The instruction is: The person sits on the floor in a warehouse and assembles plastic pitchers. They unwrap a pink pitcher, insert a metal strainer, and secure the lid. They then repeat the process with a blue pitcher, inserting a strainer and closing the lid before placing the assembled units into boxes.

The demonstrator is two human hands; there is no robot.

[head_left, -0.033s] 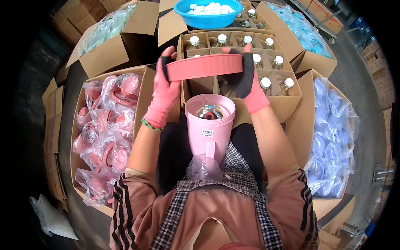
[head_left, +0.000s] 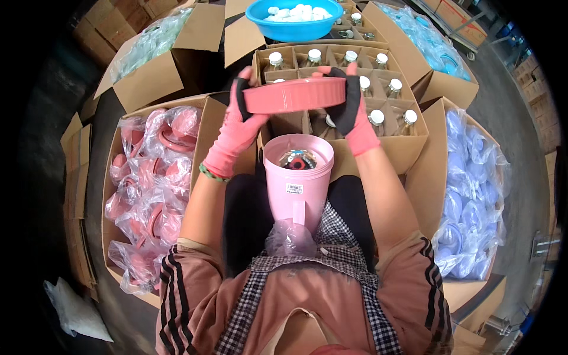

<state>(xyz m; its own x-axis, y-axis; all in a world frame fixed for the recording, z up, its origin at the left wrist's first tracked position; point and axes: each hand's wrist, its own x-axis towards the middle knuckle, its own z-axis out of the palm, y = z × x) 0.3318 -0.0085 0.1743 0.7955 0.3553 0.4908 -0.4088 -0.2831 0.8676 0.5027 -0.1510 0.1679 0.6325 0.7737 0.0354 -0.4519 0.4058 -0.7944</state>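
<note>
A round coral-pink plastic piece with a ribbed side, like a lid or base, is held level in front of me. My left hand, in a pink and black glove with bare fingertips, is closed on its left edge. Around the right edge my right hand is closed too, gloved alike. Below them a pink jug-shaped container with a handle and a label stands upright between my knees. Its top is uncovered, and a shiny silvery rounded thing shows inside. Crumpled clear plastic lies against its near side.
Behind my hands, a divided carton holds white-capped glass bottles. A blue basin of white pieces stands beyond. Cartons of bagged parts surround me: pink at left, purple at right, green and blue farther back.
Both hands have moved the pink piece slightly to the right, my left hand the more, and its tilt has shifted a little. The jug-shaped container stays between my knees.
</note>
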